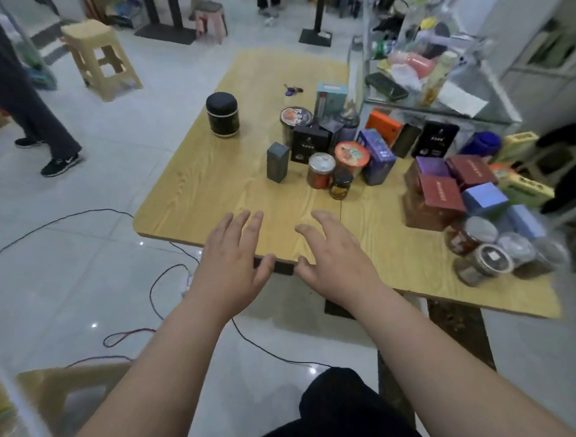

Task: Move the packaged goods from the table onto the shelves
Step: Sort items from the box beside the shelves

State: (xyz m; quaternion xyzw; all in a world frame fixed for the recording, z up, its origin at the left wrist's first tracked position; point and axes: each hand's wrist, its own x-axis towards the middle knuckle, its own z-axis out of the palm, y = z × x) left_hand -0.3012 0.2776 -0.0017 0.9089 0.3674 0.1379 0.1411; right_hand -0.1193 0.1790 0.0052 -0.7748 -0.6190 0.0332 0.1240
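Packaged goods crowd the wooden table (pixel 215 188): a black canister (pixel 222 114) stands alone at the left, a grey box (pixel 277 162), a red-filled jar (pixel 320 170) and a small dark jar (pixel 340 184) stand in the middle, with red boxes (pixel 441 192) and lidded jars (pixel 486 260) at the right. My left hand (pixel 234 255) and my right hand (pixel 336 256) hover over the table's near edge, fingers spread, holding nothing. The glass shelf unit (pixel 433 105) stands at the table's far right.
Cables (pixel 164 299) trail over the tiled floor below the table. A beige stool (pixel 99 58) and a pink stool (pixel 211 20) stand beyond it. A person's legs (pixel 30 114) are at the left. A chair (pixel 71 397) is by my left arm.
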